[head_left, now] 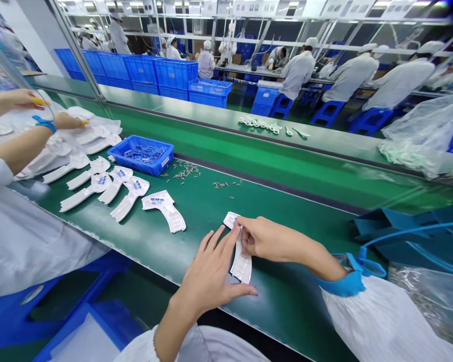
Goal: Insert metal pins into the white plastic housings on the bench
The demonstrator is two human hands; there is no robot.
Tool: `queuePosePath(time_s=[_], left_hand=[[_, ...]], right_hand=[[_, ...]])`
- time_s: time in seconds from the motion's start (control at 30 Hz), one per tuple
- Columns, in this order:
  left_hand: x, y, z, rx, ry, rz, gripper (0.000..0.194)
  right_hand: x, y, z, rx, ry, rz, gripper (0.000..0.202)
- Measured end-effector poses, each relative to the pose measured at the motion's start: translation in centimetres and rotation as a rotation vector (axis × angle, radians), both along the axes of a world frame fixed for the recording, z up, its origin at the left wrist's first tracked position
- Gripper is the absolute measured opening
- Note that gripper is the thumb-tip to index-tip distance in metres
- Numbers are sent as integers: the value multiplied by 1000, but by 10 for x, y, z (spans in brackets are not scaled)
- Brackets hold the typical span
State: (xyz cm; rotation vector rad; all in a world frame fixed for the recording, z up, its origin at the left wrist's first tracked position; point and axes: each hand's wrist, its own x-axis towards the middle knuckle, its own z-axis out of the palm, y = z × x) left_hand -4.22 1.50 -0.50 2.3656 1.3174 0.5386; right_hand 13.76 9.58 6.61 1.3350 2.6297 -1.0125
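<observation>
A curved white plastic shell (242,267) lies on the green bench in front of me. My left hand (210,274) is spread beside it, its fingertips touching or just over the shell's left edge and the thumb stretched out below. On the shell's upper part, my right hand (270,239) is pinched together; whatever sits between its fingertips is hidden. A blue wrist strap (343,284) circles the right wrist. To the left lies another white shell (169,213) with small blue pieces in it. Several similar shells (130,198) stand in a row beyond.
A blue bin (168,162) holds small blue pieces. Tiny metal parts (186,171) are scattered beside it. At left, a co-worker's hands (66,120) reach over piled white shells. Teal trays (411,241) and a clear bag (430,286) sit at right. A green belt (211,143) runs behind.
</observation>
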Motion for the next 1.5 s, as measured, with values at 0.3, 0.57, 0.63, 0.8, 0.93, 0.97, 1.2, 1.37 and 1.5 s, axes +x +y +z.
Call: queuePosePath(time_s=[0.3,0.57,0.63,0.8,0.93,0.97,1.2,1.37,1.5], left_hand=[[-1,0,-2,6,-16,1,117],[-1,0,-4,13,13,7,117],[0,0,-4,8,17,9,117],[0,0,-3,-4,13,11,117],[0,0,-3,4,-1,6,116],[0,0,-3,9,-3,7,116],[-5,-3,1,12,-43,-12,114],[-9,-5,5,-61,-97,36,102],[-8,-5,5,-78,-97,45,97]], right_hand=[[-4,8,-2,-130,-48,39,29],[-14,14,3,-134,-255,68,29],[-17,13,7,-115,-302,70,29],[-28,8,16,-77,-476,34,38],[-29,8,17,-59,-533,23,40],[-28,9,16,-58,-511,29,40],[-8,34,20,-45,-256,-62,20],[-7,68,-8,242,-161,-138,25],[-18,85,-35,347,-115,-118,28]])
